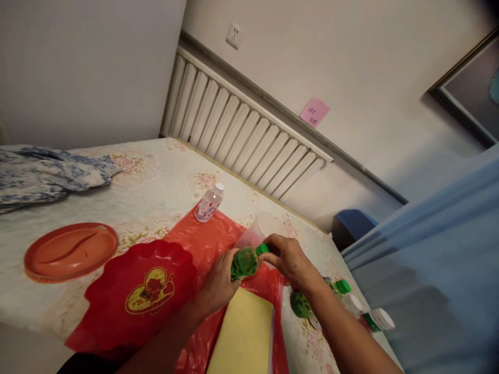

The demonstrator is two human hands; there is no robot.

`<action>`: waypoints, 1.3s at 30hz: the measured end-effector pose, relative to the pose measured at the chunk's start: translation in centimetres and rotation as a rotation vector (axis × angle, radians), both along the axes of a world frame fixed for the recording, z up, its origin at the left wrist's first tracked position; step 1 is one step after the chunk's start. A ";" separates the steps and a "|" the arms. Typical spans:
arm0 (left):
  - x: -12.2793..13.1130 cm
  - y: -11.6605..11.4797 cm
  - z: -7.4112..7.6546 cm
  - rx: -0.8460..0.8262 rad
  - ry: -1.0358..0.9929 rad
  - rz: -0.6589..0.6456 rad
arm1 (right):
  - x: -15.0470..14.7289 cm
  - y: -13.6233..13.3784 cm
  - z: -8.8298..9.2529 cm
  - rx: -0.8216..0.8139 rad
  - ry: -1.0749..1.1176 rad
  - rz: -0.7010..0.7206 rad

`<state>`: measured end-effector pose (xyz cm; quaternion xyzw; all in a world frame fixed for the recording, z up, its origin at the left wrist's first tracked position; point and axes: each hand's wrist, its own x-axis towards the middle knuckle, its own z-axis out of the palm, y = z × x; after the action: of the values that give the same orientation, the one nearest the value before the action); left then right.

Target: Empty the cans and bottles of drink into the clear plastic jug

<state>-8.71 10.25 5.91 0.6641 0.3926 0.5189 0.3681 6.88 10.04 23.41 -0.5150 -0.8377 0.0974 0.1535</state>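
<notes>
Between my hands is a green-labelled plastic bottle [245, 262], tilted nearly on its side with its green cap [262, 250] toward the right. My left hand [218, 283] is wrapped round the body of the bottle. Thumb and fingers of my right hand [286, 259] pinch the cap. A clear plastic container [255, 232] stands just behind the bottle, partly hidden by my right hand. Below the bottle lies a yellow pad or booklet [245, 332] on a red plastic sheet [212, 239]. A small clear bottle with a pink label [209, 203] stands upright at the sheet's far corner.
A red scalloped tray [105, 311] and an orange oval lid or plate [72, 252] lie to the left. Bundled blue-and-white cloth [50, 174] is at far left. Several bottles, one with a white cap [382, 318], sit beyond my right forearm. A radiator [237, 124] lines the wall.
</notes>
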 end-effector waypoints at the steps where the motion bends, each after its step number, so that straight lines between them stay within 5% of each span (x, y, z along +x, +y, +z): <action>1: 0.0 0.0 0.0 -0.002 -0.002 -0.002 | -0.1 0.0 0.0 -0.004 -0.005 -0.012; 8: 0.0 0.1 0.3 -0.019 -0.006 0.011 | -0.5 -0.4 -0.1 0.013 -0.068 -0.078; 15: -0.2 0.0 0.5 -0.027 -0.008 0.008 | 1.3 -2.2 -0.9 0.097 0.171 -0.187; 18: -0.4 0.0 0.7 -0.043 0.014 0.025 | 3.1 -4.8 -4.1 0.143 0.242 -0.309; 24: -0.8 -0.6 2.0 -0.063 0.044 0.050 | 8.8 -12.3 -15.0 0.008 0.317 -0.517; 28: -1.0 -1.4 3.4 -0.103 0.029 0.060 | 13.1 -16.5 -20.2 -0.038 0.290 -0.603; 33: -0.7 -2.8 6.1 -0.143 0.050 0.053 | 15.8 -18.8 -23.4 0.163 0.177 -0.587; 39: 2.8 -4.6 8.9 -0.138 0.066 -0.038 | 15.0 -19.0 -23.9 0.280 0.055 -0.529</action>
<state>-5.93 5.66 14.86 0.6615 0.4264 0.4613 0.4096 21.92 -8.99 -0.51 -0.6864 -0.6752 -0.0482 0.2657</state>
